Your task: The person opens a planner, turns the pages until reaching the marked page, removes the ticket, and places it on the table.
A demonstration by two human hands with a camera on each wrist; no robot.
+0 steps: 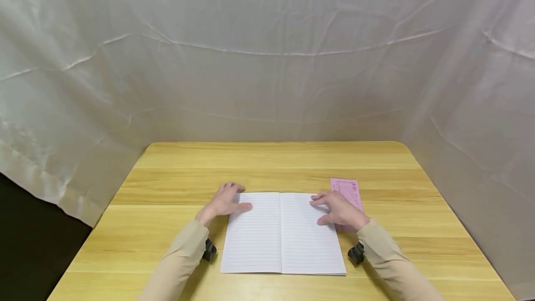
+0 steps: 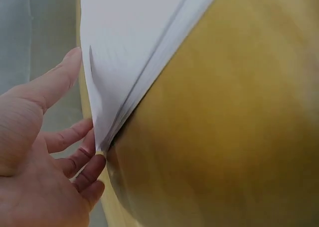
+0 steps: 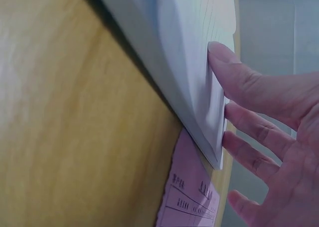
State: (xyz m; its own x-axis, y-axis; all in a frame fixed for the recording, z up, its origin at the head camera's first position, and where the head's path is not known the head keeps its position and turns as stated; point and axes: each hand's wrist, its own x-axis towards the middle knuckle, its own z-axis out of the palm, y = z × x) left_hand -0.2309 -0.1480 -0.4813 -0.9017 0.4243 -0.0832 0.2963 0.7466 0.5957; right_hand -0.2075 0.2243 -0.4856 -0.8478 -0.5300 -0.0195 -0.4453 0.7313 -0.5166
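Note:
An open notebook with lined white pages lies flat on the table, its centre fold running toward the person. At its upper left corner is the left hand, thumb over the page and the other fingers spread past the corner. The right hand rests over the right page near its outer edge, fingers spread and loosely bent. A pink printed slip lies at the notebook's right side, partly hidden beneath the right hand. In the right wrist view the slip meets the notebook's edge.
The wood-grain table has rounded far corners. Pale grey curtain hangs behind it and along both sides. A dark area shows beyond the table at the lower left. Small black devices sit at both wrists.

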